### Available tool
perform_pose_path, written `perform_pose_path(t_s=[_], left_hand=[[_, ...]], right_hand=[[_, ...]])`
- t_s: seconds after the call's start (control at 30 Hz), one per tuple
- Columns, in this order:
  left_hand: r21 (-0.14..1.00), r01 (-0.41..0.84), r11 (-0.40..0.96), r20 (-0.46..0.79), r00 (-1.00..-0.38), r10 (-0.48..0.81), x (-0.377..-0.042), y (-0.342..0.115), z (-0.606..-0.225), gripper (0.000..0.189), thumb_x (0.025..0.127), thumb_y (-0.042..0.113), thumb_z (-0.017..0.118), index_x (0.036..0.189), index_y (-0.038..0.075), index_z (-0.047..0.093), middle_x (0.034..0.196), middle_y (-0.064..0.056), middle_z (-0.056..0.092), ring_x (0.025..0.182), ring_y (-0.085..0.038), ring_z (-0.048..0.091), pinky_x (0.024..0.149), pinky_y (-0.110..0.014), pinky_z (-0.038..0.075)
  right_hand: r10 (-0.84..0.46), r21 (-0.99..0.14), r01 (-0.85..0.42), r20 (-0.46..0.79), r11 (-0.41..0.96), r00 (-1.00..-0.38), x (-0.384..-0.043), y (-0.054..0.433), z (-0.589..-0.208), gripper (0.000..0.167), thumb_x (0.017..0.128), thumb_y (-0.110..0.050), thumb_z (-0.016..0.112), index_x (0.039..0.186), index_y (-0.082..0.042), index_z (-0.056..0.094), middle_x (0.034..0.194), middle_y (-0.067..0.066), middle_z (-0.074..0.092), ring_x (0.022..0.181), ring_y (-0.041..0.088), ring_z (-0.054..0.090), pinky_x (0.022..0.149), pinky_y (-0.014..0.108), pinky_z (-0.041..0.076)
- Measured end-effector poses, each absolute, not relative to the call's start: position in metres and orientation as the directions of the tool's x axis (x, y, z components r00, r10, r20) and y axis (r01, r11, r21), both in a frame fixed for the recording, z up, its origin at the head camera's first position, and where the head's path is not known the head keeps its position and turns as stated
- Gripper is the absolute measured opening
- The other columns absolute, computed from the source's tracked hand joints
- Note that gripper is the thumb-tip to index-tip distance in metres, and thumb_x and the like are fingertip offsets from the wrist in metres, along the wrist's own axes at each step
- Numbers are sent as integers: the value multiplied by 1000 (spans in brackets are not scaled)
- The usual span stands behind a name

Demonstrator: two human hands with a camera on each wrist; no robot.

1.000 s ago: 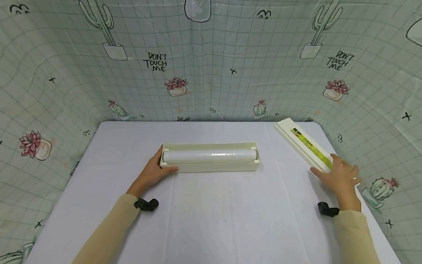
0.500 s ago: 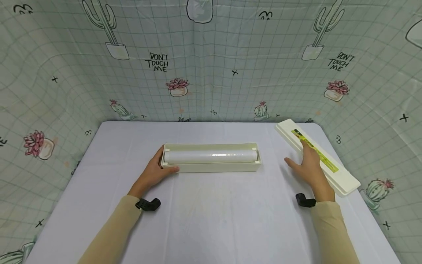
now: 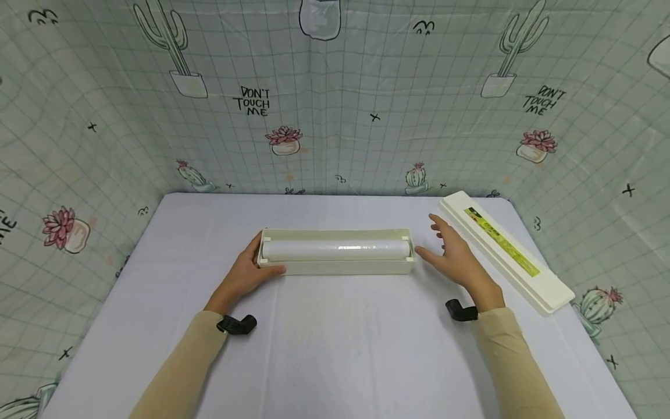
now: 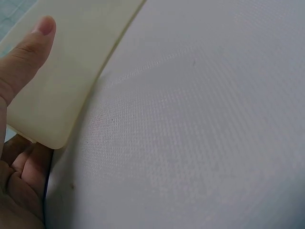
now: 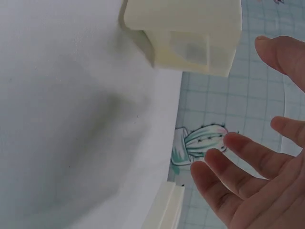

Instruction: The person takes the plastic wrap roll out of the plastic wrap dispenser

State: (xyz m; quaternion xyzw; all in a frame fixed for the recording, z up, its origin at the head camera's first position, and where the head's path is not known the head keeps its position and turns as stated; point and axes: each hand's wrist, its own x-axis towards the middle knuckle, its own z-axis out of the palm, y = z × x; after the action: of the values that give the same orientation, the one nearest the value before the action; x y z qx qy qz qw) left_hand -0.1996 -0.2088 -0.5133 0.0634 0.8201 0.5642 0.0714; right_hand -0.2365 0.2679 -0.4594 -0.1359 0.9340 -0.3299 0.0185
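A: What is already done?
B: The lid (image 3: 506,252) is off, laid on the bench (image 3: 335,343) right of the box (image 3: 345,267), in which the roll (image 3: 314,250) is seated, not visibly unwound
A: And what is left?
B: The box's left end is gripped by the left hand (image 3: 245,271); its right is not yet held, the right hand (image 3: 456,257), fingers (image 5: 214,188) spread, being poised just beside it

right hand (image 3: 456,259): off the white lid (image 3: 546,290), now just beside the open box's (image 3: 345,267) right end, fingers spread | lid: whole top now uncovered by hand
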Motion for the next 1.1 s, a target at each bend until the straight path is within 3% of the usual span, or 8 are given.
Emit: perform_pose_path(t_s=[0.4,0.57,0.67,0.87,1.1], left_hand=[[938,3,347,-66,-980,187,-201,-212,-516,112,87,31,85,168,21,9,162,-9,36,138,-32,47,113,-51,40],[958,-1,287,-59,-979,194,-201,-214,-515,107,89,22,84,168,19,10,168,-8,28,144,-33,44,102,-28,49],[967,24,254,-27,-980,195,-199,-214,-513,104,91,13,80,167,16,10,169,-12,25,147,-36,40,94,-13,46],[977,52,208,9,-979,202,-201,-209,-507,103,93,7,76,168,15,6,168,-17,25,148,-38,36,98,-9,40],[983,50,178,9,-975,224,-201,-208,-508,104,93,4,75,168,22,5,167,-14,24,149,-34,32,97,-7,41]], right_hand=[[-433,-519,-402,67,755,-899,-240,238,-445,73,99,-34,70,158,-5,37,144,26,52,127,42,53,100,59,48],[-475,-493,-435,49,754,-879,-243,228,-446,70,98,-32,71,155,-5,42,144,24,53,128,40,53,106,58,45],[-469,-459,-438,51,773,-882,-244,223,-447,69,96,-32,75,153,-6,46,140,24,57,129,43,52,107,60,43],[-440,-381,-436,83,815,-894,-250,216,-444,62,89,-34,82,141,-9,60,127,19,66,123,45,51,104,61,42],[-503,-408,-486,73,773,-861,-252,208,-445,56,89,-32,83,136,-7,64,125,16,68,121,41,55,104,58,43]])
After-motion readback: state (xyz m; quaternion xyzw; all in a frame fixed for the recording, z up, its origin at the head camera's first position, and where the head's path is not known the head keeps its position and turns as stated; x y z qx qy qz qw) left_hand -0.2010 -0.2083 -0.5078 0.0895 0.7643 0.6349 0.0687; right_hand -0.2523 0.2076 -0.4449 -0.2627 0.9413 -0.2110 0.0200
